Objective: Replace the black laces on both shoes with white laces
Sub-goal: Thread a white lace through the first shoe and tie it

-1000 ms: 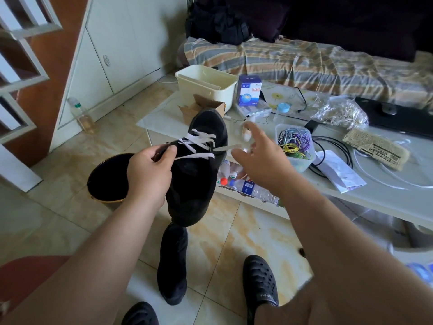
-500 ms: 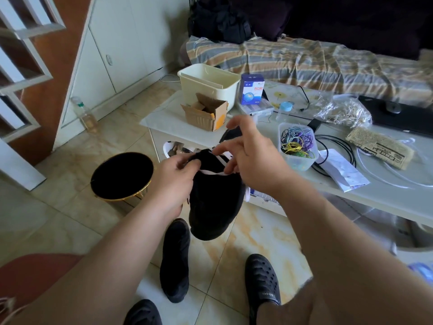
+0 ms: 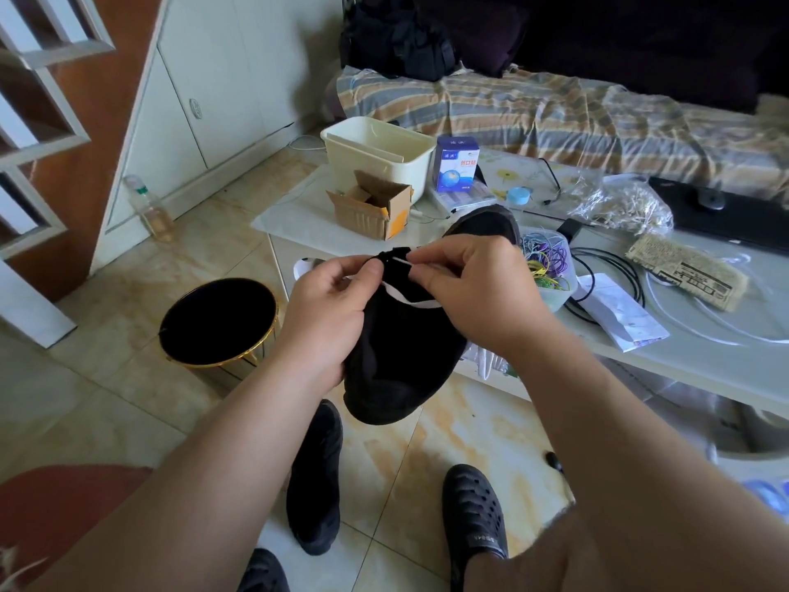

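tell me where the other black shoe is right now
In the head view, the second black shoe lies on the tiled floor, low and centre-left, directly below the held shoe and left of the black clog.

light: soft daylight, moderately bright | glare: pale sheen on the glossy beige floor tiles [image 3: 141, 301] | dark: black sofa back [image 3: 640, 40] underexposed, detail lost | shadows: faint, diffuse | distortion: wide-angle bowing at edges, white cabinet door [image 3: 200, 87] leans | focus: mostly sharp, forearms at bottom slightly soft
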### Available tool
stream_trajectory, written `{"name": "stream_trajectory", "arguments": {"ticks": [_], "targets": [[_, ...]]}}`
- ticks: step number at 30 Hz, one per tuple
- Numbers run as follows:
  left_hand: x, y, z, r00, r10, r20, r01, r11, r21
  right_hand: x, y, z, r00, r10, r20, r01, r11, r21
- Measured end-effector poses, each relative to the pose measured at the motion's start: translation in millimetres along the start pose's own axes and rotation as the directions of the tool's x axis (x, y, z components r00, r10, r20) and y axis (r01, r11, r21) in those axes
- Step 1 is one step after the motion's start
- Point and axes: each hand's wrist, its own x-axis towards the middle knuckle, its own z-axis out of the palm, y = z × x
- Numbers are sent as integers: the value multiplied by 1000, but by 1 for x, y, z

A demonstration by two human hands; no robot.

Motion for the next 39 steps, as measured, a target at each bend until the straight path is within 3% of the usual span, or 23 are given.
{"name": "stream_trajectory", "arguments": {"ticks": [11, 23, 29, 33, 39], "targets": [[-5, 14, 0, 997, -40, 73, 43, 998, -38, 0, -4, 0, 999, 35, -34, -32, 996, 85], [-17, 13, 6, 963, 254, 87, -268, 935, 233, 1, -7, 2, 986, 155, -58, -145, 978, 153], [-21, 11, 6, 959, 266, 101, -285, 893, 349, 0, -7, 4, 988, 156, -19, -149, 966, 210], [-20, 14, 6, 980, 179, 88, -190, 971, 147, 0, -7, 5, 992, 124, -22, -118, 976, 185], [-19, 12, 11, 973, -132, 188, 160, 977, -142, -2, -9, 8, 999, 41, -10, -42, 998, -55]]}}
